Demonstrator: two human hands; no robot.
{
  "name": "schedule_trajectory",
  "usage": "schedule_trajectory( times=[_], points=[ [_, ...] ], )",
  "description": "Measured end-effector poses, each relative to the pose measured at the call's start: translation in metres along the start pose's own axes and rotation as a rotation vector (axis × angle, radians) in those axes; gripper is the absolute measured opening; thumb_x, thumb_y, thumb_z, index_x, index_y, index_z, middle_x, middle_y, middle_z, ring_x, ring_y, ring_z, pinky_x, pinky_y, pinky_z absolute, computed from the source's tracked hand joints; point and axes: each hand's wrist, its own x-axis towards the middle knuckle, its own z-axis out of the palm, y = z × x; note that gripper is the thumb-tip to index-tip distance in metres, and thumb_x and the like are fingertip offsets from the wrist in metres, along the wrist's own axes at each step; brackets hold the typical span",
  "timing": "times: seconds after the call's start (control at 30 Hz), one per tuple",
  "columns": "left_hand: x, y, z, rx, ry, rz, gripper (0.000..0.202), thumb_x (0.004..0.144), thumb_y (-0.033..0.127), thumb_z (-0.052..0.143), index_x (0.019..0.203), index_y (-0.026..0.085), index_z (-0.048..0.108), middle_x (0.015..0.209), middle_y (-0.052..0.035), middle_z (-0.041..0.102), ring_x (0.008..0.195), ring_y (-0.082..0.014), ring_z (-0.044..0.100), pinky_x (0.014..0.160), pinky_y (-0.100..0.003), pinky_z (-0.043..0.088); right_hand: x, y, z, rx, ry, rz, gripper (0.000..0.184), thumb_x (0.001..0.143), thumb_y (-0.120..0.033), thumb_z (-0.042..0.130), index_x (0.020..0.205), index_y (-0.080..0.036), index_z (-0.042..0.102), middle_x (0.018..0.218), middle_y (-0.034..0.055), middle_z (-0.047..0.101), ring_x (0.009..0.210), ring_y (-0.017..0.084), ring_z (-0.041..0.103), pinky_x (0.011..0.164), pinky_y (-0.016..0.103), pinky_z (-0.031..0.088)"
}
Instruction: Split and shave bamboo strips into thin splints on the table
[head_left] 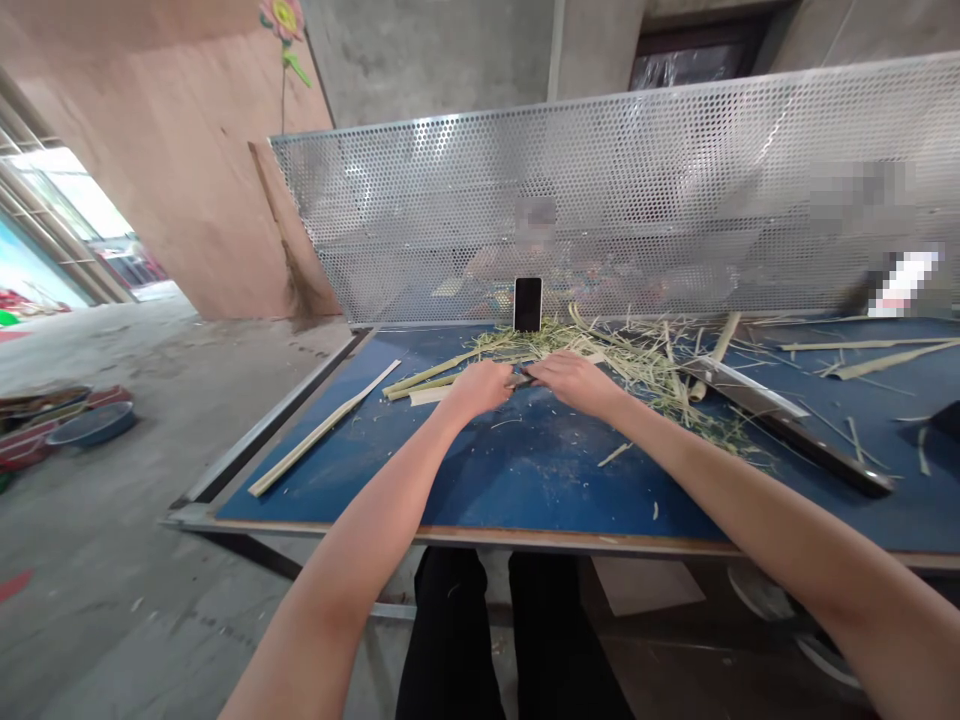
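My left hand and my right hand are close together over the blue tabletop, both closed. Between them shows a small dark grey, metal-looking piece; my fingers cover most of it, so its kind is unclear. Both hands appear to grip it, one at each end. Just left of my left hand lie pale green split stalks. Behind and right of my right hand spreads a heap of thin green shavings. Farther left, a single long pale strip lies slantwise on the table.
A phone stands upright against the perforated metal panel at the table's back. A long dark tool with a bright straight edge lies on the right, amid more strips. Basins sit on the floor at left.
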Motion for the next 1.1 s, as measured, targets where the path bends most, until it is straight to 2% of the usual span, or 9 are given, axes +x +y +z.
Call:
schedule_trajectory(
  times=[0.17, 0.27, 0.47, 0.67, 0.77, 0.87, 0.97, 1.03, 1.1],
  points=[
    [0.001, -0.010, 0.000, 0.034, -0.029, -0.016, 0.026, 0.101, 0.026, 0.057, 0.105, 0.018, 0.082, 0.094, -0.0149, 0.081, 0.095, -0.0300, 0.078, 0.078, -0.033, 0.053, -0.022, 0.035, -0.009, -0.017, 0.006, 0.085, 0.037, 0.105, -0.014, 0.057, 0.136, -0.020, 0.077, 0.119, 0.0114, 0.083, 0.105, 0.027, 0.077, 0.099, 0.045, 0.058],
    [0.001, -0.010, -0.002, 0.024, -0.036, -0.035, 0.026, 0.101, 0.025, 0.057, 0.106, 0.018, 0.082, 0.094, -0.0150, 0.080, 0.095, -0.0295, 0.078, 0.077, -0.032, 0.052, -0.028, 0.043, -0.016, -0.021, 0.010, 0.123, 0.039, 0.104, -0.012, 0.057, 0.136, -0.019, 0.078, 0.119, 0.0131, 0.083, 0.106, 0.028, 0.076, 0.099, 0.047, 0.058],
    [0.000, -0.010, -0.003, 0.044, -0.027, -0.044, 0.028, 0.102, 0.027, 0.057, 0.105, 0.015, 0.082, 0.095, -0.0183, 0.080, 0.097, -0.0321, 0.078, 0.078, -0.034, 0.053, -0.017, 0.025, -0.018, -0.044, 0.000, 0.114, 0.031, 0.107, -0.016, 0.056, 0.129, -0.015, 0.077, 0.109, 0.0152, 0.082, 0.101, 0.028, 0.074, 0.097, 0.044, 0.056],
    [0.002, 0.004, 0.002, 0.024, -0.059, 0.020, 0.025, 0.100, 0.025, 0.060, 0.106, 0.015, 0.083, 0.101, -0.0192, 0.081, 0.100, -0.0316, 0.078, 0.085, -0.036, 0.056, 0.002, -0.009, -0.002, 0.000, -0.030, -0.019, 0.028, 0.112, -0.022, 0.052, 0.118, -0.013, 0.077, 0.101, 0.0141, 0.080, 0.092, 0.026, 0.071, 0.091, 0.041, 0.055],
    [0.003, 0.005, 0.006, 0.011, -0.078, 0.036, 0.024, 0.099, 0.024, 0.061, 0.104, 0.016, 0.083, 0.102, -0.0183, 0.081, 0.099, -0.0306, 0.079, 0.084, -0.035, 0.056, 0.005, -0.013, 0.004, -0.001, -0.049, -0.012, 0.028, 0.111, -0.021, 0.052, 0.113, -0.012, 0.079, 0.094, 0.0140, 0.078, 0.086, 0.025, 0.070, 0.088, 0.040, 0.053],
    [0.003, -0.004, 0.005, 0.040, -0.068, 0.010, 0.031, 0.104, 0.029, 0.055, 0.104, 0.016, 0.082, 0.098, -0.0179, 0.081, 0.096, -0.0309, 0.079, 0.080, -0.035, 0.055, -0.001, 0.004, 0.000, -0.021, -0.060, 0.068, 0.029, 0.111, -0.025, 0.054, 0.109, -0.014, 0.081, 0.088, 0.0126, 0.078, 0.083, 0.025, 0.070, 0.087, 0.040, 0.053],
    [0.001, -0.013, 0.000, 0.066, -0.069, -0.018, 0.029, 0.103, 0.026, 0.055, 0.105, 0.015, 0.082, 0.097, -0.0179, 0.081, 0.095, -0.0314, 0.078, 0.079, -0.035, 0.055, -0.015, 0.028, -0.010, -0.011, -0.063, 0.162, 0.028, 0.108, -0.022, 0.055, 0.112, -0.017, 0.083, 0.090, 0.0116, 0.080, 0.085, 0.026, 0.071, 0.089, 0.041, 0.054],
    [0.000, -0.013, -0.003, 0.067, -0.074, -0.032, 0.027, 0.102, 0.025, 0.057, 0.106, 0.016, 0.082, 0.098, -0.0177, 0.081, 0.097, -0.0314, 0.078, 0.080, -0.035, 0.055, -0.023, 0.037, -0.016, 0.010, -0.048, 0.204, 0.030, 0.107, -0.019, 0.055, 0.115, -0.018, 0.083, 0.093, 0.0116, 0.082, 0.088, 0.026, 0.072, 0.092, 0.042, 0.055],
    [0.000, -0.007, -0.004, 0.064, -0.077, -0.041, 0.027, 0.103, 0.027, 0.058, 0.108, 0.016, 0.083, 0.099, -0.0180, 0.081, 0.099, -0.0319, 0.078, 0.082, -0.035, 0.055, -0.024, 0.036, -0.018, 0.030, -0.039, 0.215, 0.030, 0.107, -0.019, 0.054, 0.115, -0.019, 0.084, 0.094, 0.0115, 0.082, 0.090, 0.026, 0.073, 0.094, 0.043, 0.055]
  ],
)
